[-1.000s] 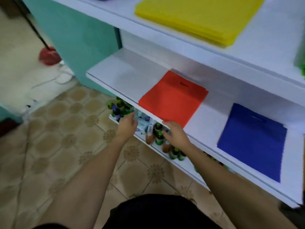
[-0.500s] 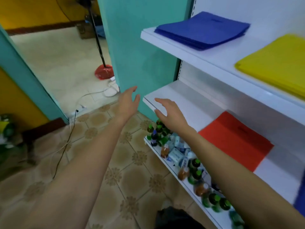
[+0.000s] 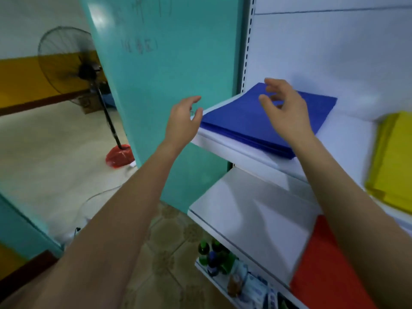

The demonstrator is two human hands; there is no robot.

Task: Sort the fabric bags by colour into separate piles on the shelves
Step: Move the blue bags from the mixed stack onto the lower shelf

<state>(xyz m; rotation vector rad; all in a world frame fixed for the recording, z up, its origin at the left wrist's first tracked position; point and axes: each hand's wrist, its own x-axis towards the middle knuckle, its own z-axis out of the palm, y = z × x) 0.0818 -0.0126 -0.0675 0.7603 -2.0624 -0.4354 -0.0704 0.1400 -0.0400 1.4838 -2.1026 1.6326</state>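
Hovering above the flat pile of blue fabric bags point(image 3: 243, 122) on the upper white shelf point(image 3: 231, 150), the right hand point(image 3: 284, 110) is loosely spread and empty; the left hand point(image 3: 182, 122), likewise empty, is beside the pile's corner. Handwriting on the teal panel point(image 3: 178, 63) is illegible.

One stack of blue fabric bags point(image 3: 245, 121), one o'clock; one yellow fabric-bag stack point(image 3: 394, 157), three o'clock; one flat red fabric bag point(image 3: 316, 277), five o'clock.

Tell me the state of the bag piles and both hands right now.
Blue bags: stacked flat, upper shelf.
Yellow bags: stacked flat, same shelf.
Red bag: flat, middle shelf.
Left hand: open, by the blue bags' corner.
Right hand: loosely curled, empty, over the blue bags.
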